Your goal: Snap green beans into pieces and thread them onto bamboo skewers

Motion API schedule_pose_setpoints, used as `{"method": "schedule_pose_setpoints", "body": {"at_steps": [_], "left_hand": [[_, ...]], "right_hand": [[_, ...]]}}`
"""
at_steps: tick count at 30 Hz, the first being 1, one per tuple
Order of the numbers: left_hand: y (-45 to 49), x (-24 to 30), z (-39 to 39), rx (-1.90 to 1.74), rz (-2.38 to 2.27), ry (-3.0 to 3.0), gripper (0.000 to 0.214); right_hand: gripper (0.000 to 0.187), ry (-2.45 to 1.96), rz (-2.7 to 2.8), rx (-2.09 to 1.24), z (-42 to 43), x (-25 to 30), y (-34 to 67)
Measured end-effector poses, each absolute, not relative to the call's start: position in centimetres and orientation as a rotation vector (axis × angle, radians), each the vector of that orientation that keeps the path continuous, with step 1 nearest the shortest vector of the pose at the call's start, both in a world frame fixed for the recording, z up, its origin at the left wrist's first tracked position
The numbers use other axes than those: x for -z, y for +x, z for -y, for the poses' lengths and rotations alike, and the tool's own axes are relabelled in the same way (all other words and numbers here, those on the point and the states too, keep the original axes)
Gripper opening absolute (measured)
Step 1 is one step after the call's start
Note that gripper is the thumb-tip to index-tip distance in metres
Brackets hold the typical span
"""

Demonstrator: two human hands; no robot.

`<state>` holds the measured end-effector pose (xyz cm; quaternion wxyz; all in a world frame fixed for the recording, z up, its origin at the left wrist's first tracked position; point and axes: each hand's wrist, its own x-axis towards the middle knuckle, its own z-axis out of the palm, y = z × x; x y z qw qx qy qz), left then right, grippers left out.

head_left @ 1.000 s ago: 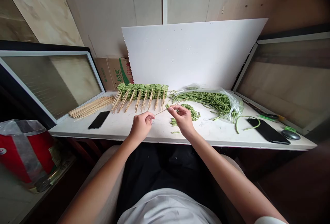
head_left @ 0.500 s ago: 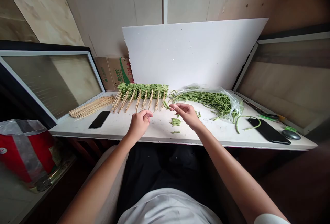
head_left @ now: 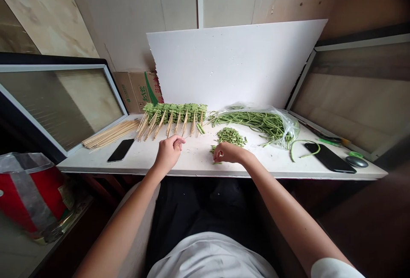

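Note:
My left hand (head_left: 169,152) is closed around a thin bamboo skewer, mostly hard to see, whose far end carries a few cut green bean pieces (head_left: 200,128). Over the table's front part, my right hand (head_left: 229,153) points down with fingertips pinched at a short bean piece (head_left: 218,163). Just behind that hand lies a heap of cut bean pieces (head_left: 231,135), partly covered by it. Finished bean skewers (head_left: 176,113) are stacked in a row at the back, sticks toward me.
Loose bamboo skewers (head_left: 110,134) and a phone (head_left: 121,150) lie at left. Long whole beans (head_left: 262,123) spill from a clear plastic bag (head_left: 290,130) at right, near a second dark phone (head_left: 329,158) and a mouse (head_left: 356,161). A white board (head_left: 237,64) stands behind.
My right hand has left the skewer tip and come down toward me to the bean pieces on the table. The left hand still holds the skewer, and the view has shifted slightly.

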<state>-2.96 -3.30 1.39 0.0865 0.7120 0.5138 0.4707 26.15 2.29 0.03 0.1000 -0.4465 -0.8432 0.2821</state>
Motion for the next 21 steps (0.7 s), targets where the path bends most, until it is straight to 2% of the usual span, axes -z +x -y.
{"method": "schedule_pose_setpoints", "body": {"at_steps": [3, 9, 16, 21], "left_hand": [[-3.0, -1.3, 3.2, -1.404, -1.537, 2.123, 0.028], [-3.0, -1.2, 3.1, -1.380, -1.537, 2.127, 0.027], [-3.1, -0.9, 2.8, -1.371, -1.551, 2.119, 0.028], [-2.4, -0.4, 3.0, -1.353, -1.538, 2.160, 0.029]], "right_hand": [[0.025, -1.324, 2.492, -0.924, -2.0, -0.2, 26.1], [0.023, -1.227, 2.419, -0.974, -2.2, -1.1, 27.3], [0.045, -1.022, 1.649, -0.952, -3.6, -2.4, 30.0], [0.047, -0.860, 1.314, -1.224, -4.3, -2.3, 30.4]]}}
